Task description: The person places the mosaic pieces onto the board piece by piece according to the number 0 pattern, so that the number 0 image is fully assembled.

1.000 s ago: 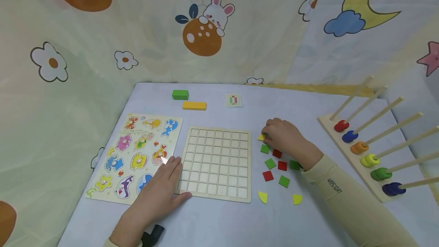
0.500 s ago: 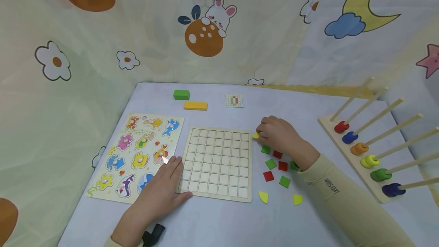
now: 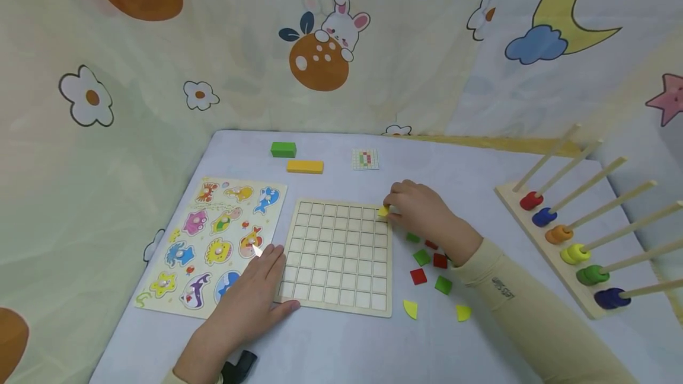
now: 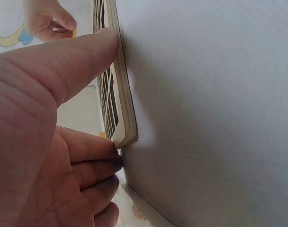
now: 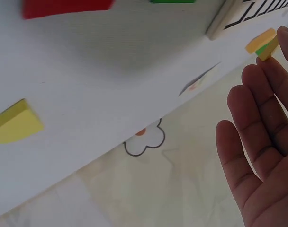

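My right hand [image 3: 421,212] pinches a small yellow tile [image 3: 383,211] between thumb and index finger, over the far right corner of the wooden grid board [image 3: 335,258]. In the right wrist view the tile [image 5: 271,48] juts past the fingertips, its shape partly hidden; the other fingers are extended. My left hand [image 3: 248,292] rests at the board's near left corner, fingers straight along the left side and thumb on the front edge. The left wrist view has that thumb [image 4: 82,59] against the board's rim. No tiles lie on the visible grid squares.
Red tiles [image 3: 418,277], green tiles [image 3: 443,284] and yellow quarter-circles [image 3: 463,313] lie right of the board. An animal puzzle [image 3: 235,242] is at left, a peg stacker [image 3: 555,242] at right. Behind are a green block [image 3: 283,149], a yellow block [image 3: 305,166] and a pattern card [image 3: 365,159].
My right hand has moved left with the yellow tile, from the table beside the board to over its far right corner. The left hand stays put.
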`<state>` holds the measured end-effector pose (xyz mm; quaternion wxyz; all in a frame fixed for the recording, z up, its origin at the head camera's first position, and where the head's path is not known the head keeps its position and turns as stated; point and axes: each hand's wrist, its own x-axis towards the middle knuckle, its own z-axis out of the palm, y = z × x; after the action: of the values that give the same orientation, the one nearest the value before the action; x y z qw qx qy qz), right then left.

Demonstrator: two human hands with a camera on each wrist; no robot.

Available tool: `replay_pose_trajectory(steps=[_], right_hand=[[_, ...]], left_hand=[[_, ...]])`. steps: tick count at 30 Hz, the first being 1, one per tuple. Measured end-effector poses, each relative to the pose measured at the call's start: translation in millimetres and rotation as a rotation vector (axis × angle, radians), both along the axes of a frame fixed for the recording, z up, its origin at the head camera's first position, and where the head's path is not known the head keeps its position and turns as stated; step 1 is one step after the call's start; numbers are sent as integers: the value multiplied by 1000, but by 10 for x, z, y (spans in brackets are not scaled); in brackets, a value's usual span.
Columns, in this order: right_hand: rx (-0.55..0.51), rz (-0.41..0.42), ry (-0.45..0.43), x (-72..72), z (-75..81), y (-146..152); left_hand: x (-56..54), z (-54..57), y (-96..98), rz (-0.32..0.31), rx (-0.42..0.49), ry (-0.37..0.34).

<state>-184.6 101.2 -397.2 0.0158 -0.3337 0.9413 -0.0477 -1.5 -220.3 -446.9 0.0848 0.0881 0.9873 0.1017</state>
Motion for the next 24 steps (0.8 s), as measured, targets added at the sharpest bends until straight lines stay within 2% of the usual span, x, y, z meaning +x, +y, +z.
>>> replay_pose_trajectory(steps=[17, 24], right_hand=[[-46, 144, 81, 22, -1, -494], [-26, 178, 73, 50, 15, -733]], left_hand=[[5, 12, 4, -1, 6, -9], [10, 4, -5, -9, -4, -3]])
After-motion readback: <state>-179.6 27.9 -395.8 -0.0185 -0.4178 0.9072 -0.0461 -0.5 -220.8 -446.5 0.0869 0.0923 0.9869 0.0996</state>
